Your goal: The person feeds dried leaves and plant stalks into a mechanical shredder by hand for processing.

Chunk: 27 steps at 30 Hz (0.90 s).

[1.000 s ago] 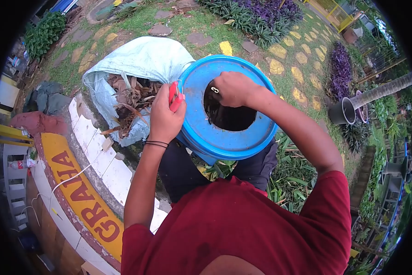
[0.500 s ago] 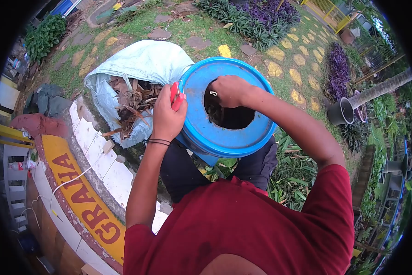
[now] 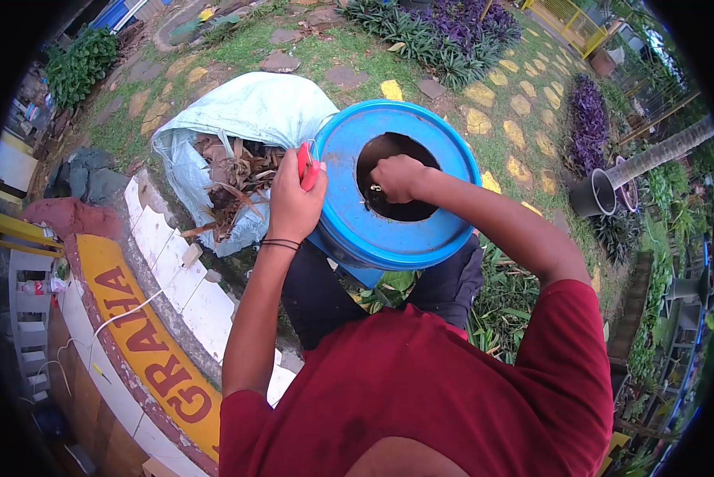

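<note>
My left hand (image 3: pixel 295 203) is closed around red-handled pruning shears (image 3: pixel 309 168), held upright at the left rim of a blue plastic drum (image 3: pixel 337 191). A thin wire loop shows at the top of the handles; the blades are hidden. My right hand (image 3: pixel 401 176), with a ring on one finger, is curled over the round hole in the drum's top. Its fingertips point down into the dark opening, and whatever they grip is hidden. Left of the drum lies a pale woven sack (image 3: pixel 250 99), its mouth showing dry brown leaves (image 3: pixel 234 175).
The drum stands between my legs, with green cut leaves (image 3: pixel 500 310) on the ground nearby. A white-tiled edge (image 3: pixel 184 266) and a yellow lettered sign (image 3: pixel 146 342) run along the left. Ahead are grass, yellow stepping stones (image 3: pixel 478 121) and purple plants (image 3: pixel 586 123). A potted trunk (image 3: pixel 591 195) stands right.
My right hand has shifted right and slightly down, from the left edge of the hole toward its middle. My left hand with the shears has stayed nearly still.
</note>
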Each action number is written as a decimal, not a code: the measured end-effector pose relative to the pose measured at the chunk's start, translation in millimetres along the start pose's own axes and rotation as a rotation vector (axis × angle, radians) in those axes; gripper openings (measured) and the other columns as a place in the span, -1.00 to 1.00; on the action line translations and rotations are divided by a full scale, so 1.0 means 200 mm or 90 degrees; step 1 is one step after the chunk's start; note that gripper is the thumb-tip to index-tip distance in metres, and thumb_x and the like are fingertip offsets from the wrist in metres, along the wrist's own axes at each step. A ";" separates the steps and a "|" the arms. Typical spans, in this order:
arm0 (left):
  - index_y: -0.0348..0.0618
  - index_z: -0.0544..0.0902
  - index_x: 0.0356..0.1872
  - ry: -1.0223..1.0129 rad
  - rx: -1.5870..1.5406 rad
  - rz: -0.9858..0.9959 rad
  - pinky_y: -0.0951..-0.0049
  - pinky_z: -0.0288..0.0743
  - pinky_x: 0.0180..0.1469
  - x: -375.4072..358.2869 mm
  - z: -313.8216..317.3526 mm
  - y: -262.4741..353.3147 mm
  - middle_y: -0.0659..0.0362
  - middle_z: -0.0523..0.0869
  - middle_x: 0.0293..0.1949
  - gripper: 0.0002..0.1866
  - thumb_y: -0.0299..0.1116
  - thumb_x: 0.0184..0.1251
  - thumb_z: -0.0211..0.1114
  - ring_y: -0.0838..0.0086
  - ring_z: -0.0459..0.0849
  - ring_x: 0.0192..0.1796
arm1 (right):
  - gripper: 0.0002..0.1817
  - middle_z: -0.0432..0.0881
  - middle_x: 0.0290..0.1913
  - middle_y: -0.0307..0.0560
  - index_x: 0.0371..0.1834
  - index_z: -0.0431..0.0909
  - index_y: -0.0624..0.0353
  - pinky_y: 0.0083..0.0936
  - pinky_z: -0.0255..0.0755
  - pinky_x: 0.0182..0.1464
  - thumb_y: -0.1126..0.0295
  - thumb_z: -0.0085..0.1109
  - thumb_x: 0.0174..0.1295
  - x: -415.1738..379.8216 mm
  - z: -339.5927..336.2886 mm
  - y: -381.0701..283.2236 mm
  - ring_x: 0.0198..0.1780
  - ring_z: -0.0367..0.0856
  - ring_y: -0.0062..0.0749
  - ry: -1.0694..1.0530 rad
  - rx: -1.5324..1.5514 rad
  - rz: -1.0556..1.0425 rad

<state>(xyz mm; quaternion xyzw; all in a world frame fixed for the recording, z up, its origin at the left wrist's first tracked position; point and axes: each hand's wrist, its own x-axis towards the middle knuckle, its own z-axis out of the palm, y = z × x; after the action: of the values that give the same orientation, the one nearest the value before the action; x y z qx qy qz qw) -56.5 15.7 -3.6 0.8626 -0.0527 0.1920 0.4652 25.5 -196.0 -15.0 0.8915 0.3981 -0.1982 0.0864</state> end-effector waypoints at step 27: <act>-0.29 0.42 -0.20 -0.007 0.023 0.005 0.04 0.44 -0.18 0.00 -0.01 -0.01 -0.16 0.56 -0.34 -0.74 -0.32 0.40 0.29 -0.13 0.56 -0.27 | -0.71 0.75 -0.06 0.20 -0.12 0.72 0.27 -0.15 0.65 0.03 0.38 0.26 0.10 0.02 -0.02 0.04 0.02 0.74 0.05 0.026 0.029 0.019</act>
<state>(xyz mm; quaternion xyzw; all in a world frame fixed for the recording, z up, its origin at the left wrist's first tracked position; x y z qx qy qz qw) -56.9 17.8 -5.0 0.8717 -0.0554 0.1899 0.4484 35.9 -196.6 -12.8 0.9030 0.3816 -0.1876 0.0610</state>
